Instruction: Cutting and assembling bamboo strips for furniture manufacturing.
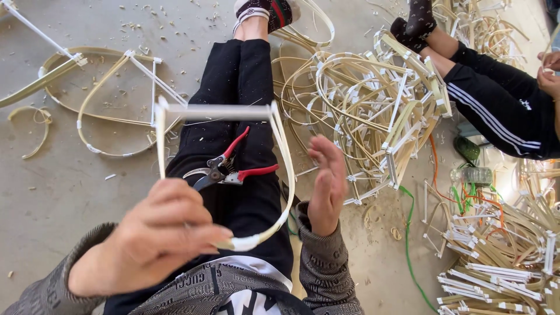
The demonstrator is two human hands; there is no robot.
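My left hand [154, 236] grips the taped lower end of a bent bamboo-strip frame [280, 146], a loop with a straight white bar across its top. The frame hangs over my lap, above my black trousers. My right hand [326, 184] is open beside the frame's right strip, palm turned toward it, fingers together and holding nothing. Red-handled pruning shears [227, 169] lie on my thigh inside the loop, blades pointing left.
A big heap of finished bamboo frames [373, 105] lies to my right. Larger curved frames [105, 99] rest on the concrete floor at left among shavings. Another person's legs [490, 99] stretch in at top right. Cut strips and green and orange cords [496, 251] pile at lower right.
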